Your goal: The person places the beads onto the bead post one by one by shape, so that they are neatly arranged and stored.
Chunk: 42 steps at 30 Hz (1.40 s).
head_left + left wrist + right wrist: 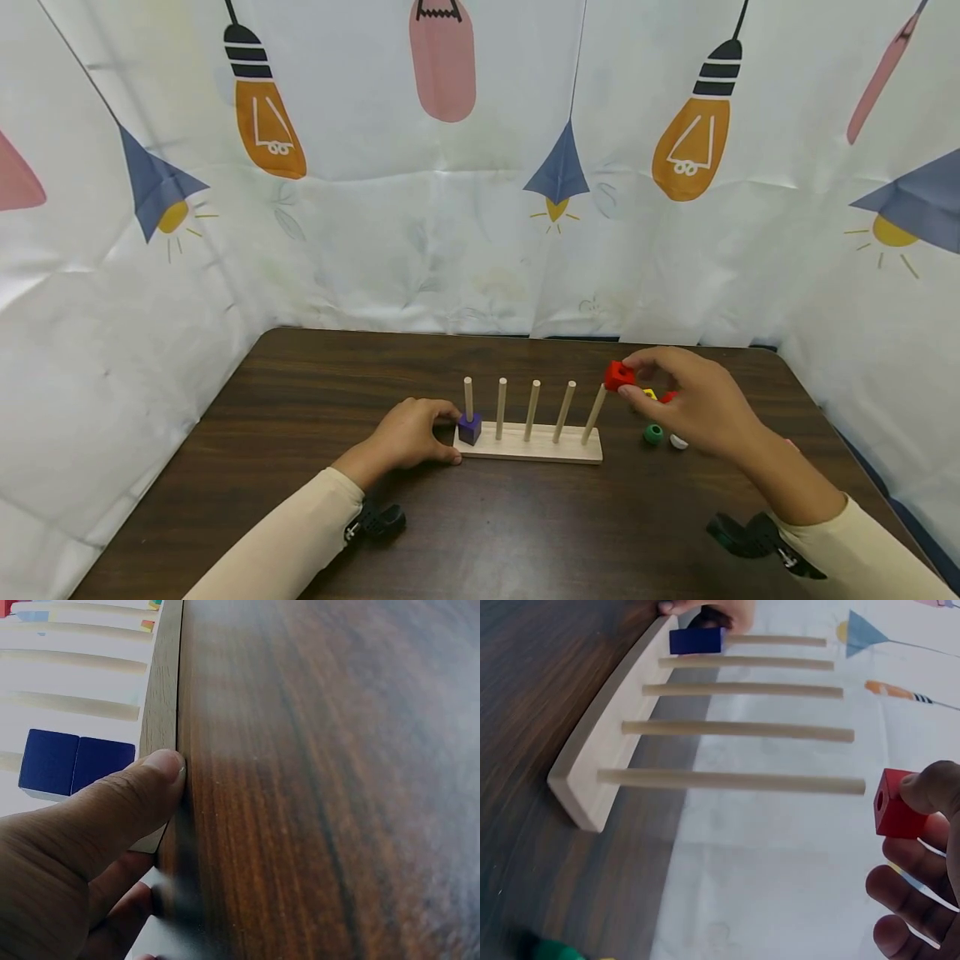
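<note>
We see the right hand pinching the red cube just beside the tip of the rightmost peg of 5, not yet threaded. The hole looks slightly off line with that peg, so lowering it like this could catch the rim; a hard push might then twist the cube from our pinch or tip the wooden rack. Our left hand grips the rack's left end, by the purple cube low on the leftmost peg; should that hold slacken, the rack could skid on the bench.
</note>
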### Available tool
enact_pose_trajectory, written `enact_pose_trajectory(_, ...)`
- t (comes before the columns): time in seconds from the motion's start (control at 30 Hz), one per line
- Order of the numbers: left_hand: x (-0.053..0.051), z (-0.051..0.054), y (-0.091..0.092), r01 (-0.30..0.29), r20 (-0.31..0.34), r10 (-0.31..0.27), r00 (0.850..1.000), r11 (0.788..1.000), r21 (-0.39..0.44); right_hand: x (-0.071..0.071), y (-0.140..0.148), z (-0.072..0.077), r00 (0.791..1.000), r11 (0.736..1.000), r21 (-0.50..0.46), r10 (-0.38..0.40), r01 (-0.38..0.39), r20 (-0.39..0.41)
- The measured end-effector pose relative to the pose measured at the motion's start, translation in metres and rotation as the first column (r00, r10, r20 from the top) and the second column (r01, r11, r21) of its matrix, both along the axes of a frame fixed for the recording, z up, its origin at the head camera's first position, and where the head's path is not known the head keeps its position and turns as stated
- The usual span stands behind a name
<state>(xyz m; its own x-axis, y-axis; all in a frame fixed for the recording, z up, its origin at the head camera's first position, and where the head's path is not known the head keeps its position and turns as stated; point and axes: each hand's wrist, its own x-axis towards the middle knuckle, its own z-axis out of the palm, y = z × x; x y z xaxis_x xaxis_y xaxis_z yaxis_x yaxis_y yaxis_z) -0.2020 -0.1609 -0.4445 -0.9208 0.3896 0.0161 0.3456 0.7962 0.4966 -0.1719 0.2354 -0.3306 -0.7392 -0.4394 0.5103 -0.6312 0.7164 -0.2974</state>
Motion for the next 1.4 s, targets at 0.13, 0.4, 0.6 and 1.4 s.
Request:
enact_pose_trajectory(0.13, 0.0, 0.001, 0.0, -0.003, 0.0, 0.003, 1.0, 1.0, 0.002, -0.003, -0.009, 0.002, 1.0, 1.0, -0.005, 0.022, -0.022, 0.009)
enact_pose_trajectory(0.4, -0.001, 0.0, 0.001, 0.004, -0.001, -0.004, 1.0, 1.0, 0.003, -0.006, -0.024, 0.002, 0.998, 0.999, 0.005, 0.044, -0.045, 0.05)
enact_pose_trajectory(0.6, 0.0, 0.001, 0.001, 0.011, -0.004, -0.011, 1.0, 1.0, 0.001, -0.009, -0.034, 0.003, 0.998, 0.999, 0.007, 0.053, -0.053, 0.037)
enact_pose_trajectory(1.4, 0.001, 0.001, 0.0, -0.012, 0.021, 0.011, 1.0, 1.0, 0.01, -0.014, -0.078, 0.0, 0.99, 0.99, -0.047, 0.136, -0.134, 0.036)
